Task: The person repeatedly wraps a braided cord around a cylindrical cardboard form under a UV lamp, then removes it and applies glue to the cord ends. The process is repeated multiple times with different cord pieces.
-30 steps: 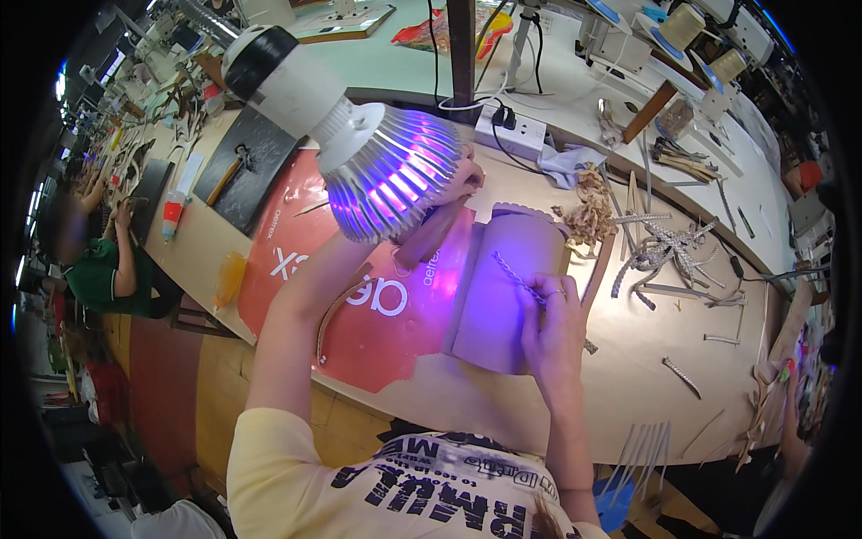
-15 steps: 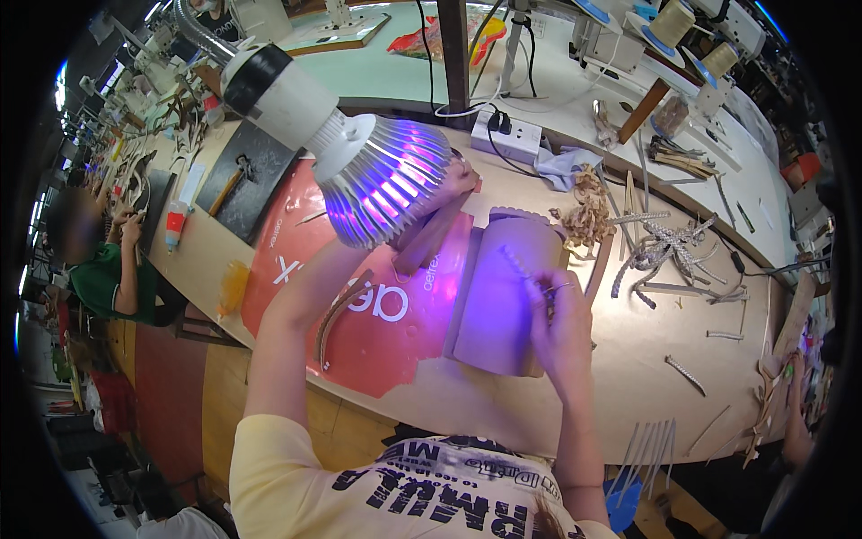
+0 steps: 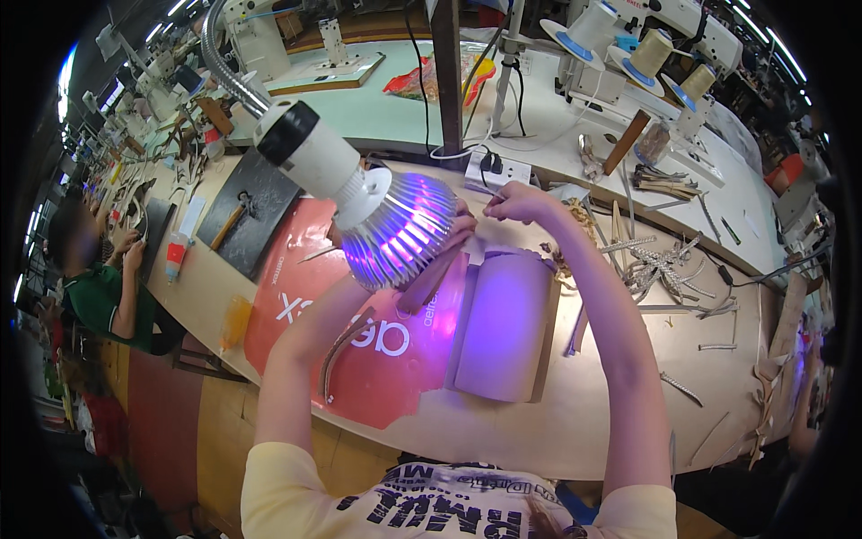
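My left hand [image 3: 462, 226] shows only in part beyond the lamp head [image 3: 401, 229]. Its fingers curl over a brown leather piece [image 3: 429, 286] that slants down toward the red sheet. Close by on the right is my right hand [image 3: 523, 205], fingertips pinched together at the far edge of the work table; what they hold, if anything, is too small to name. In front of the hands lies a brown panel with a scalloped far edge [image 3: 505, 328], lit violet by the lamp. A curved brown strip [image 3: 341, 355] rests on the red sheet [image 3: 377, 395].
A power strip [image 3: 496, 171] sits behind my hands. Braided cords [image 3: 669, 265] and scraps lie at the right. A hammer [image 3: 232, 223] rests on a black slab [image 3: 256, 193] at the left, near a red-and-white bottle [image 3: 176, 256]. A person in green [image 3: 112, 301] works farther left.
My right hand has left the brown panel, where it held a short braided piece over it, and moved far forward beside my left hand. The view has tilted upward slightly.
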A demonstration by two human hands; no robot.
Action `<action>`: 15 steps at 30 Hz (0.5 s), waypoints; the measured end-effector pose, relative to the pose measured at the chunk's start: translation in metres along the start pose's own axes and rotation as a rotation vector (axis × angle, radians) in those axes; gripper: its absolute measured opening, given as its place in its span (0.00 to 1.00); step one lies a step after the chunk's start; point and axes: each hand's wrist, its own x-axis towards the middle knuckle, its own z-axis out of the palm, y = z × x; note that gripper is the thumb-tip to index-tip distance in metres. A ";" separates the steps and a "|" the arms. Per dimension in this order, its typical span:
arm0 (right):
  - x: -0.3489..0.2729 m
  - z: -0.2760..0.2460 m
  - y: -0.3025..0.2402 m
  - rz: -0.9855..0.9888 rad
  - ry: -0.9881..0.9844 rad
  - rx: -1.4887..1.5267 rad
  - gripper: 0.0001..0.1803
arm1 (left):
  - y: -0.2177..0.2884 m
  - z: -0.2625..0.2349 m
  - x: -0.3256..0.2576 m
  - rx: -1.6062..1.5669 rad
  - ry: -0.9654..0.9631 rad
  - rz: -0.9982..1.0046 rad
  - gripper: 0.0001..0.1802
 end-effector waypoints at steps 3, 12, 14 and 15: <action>0.021 0.011 0.012 0.088 -0.127 0.051 0.16 | -0.011 0.018 0.010 0.179 -0.189 -0.166 0.13; 0.035 0.025 0.021 0.031 -0.179 0.183 0.14 | -0.029 0.021 -0.014 0.038 -0.023 -0.111 0.13; 0.034 0.025 0.019 0.013 -0.222 0.169 0.15 | -0.024 0.016 -0.016 -0.021 0.046 -0.106 0.14; 0.034 0.025 0.019 0.025 -0.229 0.151 0.16 | -0.020 0.013 -0.016 -0.049 0.081 -0.105 0.14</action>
